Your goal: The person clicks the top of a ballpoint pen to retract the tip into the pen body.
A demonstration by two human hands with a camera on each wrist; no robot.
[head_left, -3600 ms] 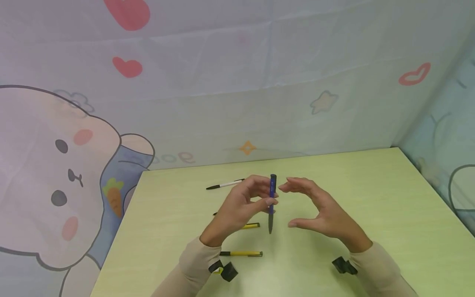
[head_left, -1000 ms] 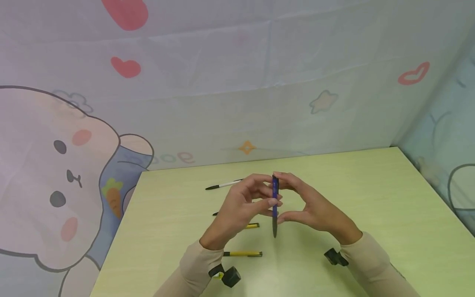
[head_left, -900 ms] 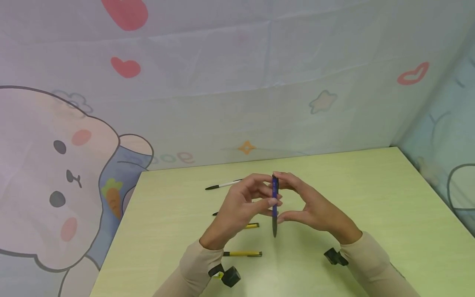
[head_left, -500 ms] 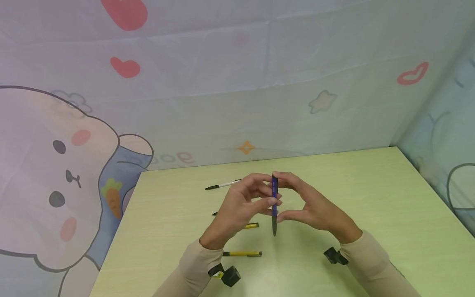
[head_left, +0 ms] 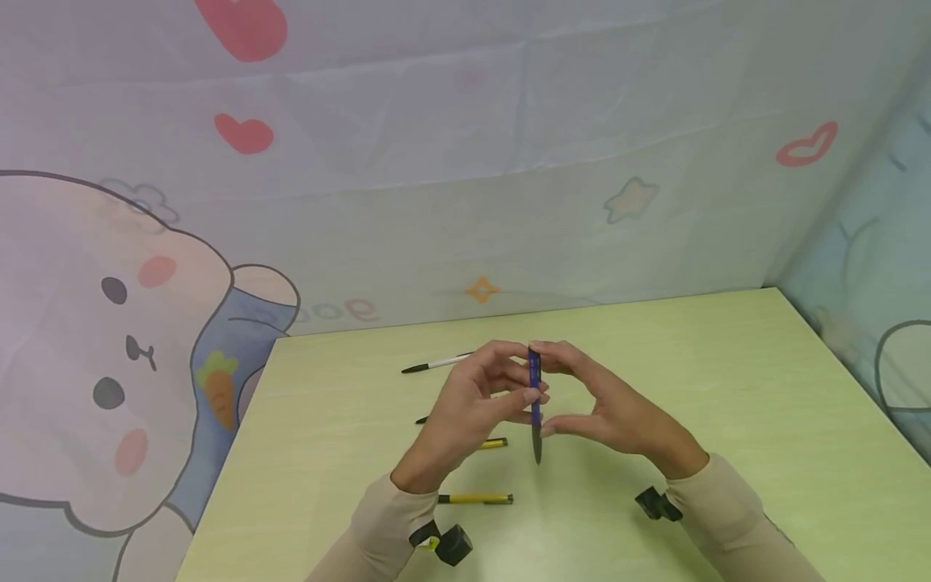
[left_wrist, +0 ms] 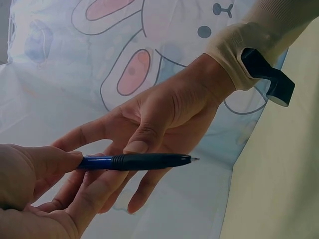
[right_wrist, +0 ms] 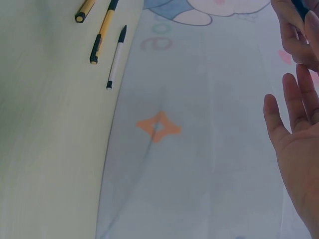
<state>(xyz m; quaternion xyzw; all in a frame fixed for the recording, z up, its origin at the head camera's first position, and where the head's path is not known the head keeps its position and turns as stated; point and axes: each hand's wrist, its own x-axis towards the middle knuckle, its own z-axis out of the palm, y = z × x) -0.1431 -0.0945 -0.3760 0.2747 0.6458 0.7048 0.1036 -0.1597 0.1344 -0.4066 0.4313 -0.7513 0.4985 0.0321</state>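
In the head view my left hand (head_left: 473,404) pinches a blue pen (head_left: 536,404) upright above the table, its dark grip and tip downward. My right hand (head_left: 618,400) reaches it from the other side, index fingertip at the pen's top end and thumb against its lower side. The left wrist view shows my left hand (left_wrist: 45,184) on the blue barrel and the pen's metal point (left_wrist: 195,159) sticking out. My right hand (left_wrist: 169,109) lies close along the grip there. In the right wrist view, its other fingers (right_wrist: 294,107) are stretched out.
On the table (head_left: 727,388) lie a white pen (head_left: 440,363) with a black tip and two yellow pens (head_left: 476,499), (head_left: 496,443), partly behind my left arm and hand. A dark tip (head_left: 422,419) shows beside the left hand. A printed cloth (head_left: 407,202) hangs behind.
Since the oldest frame my right hand has moved left, from apart to touching the pen. Over the last second the pen's top has tilted slightly left; both hands are nearly still.
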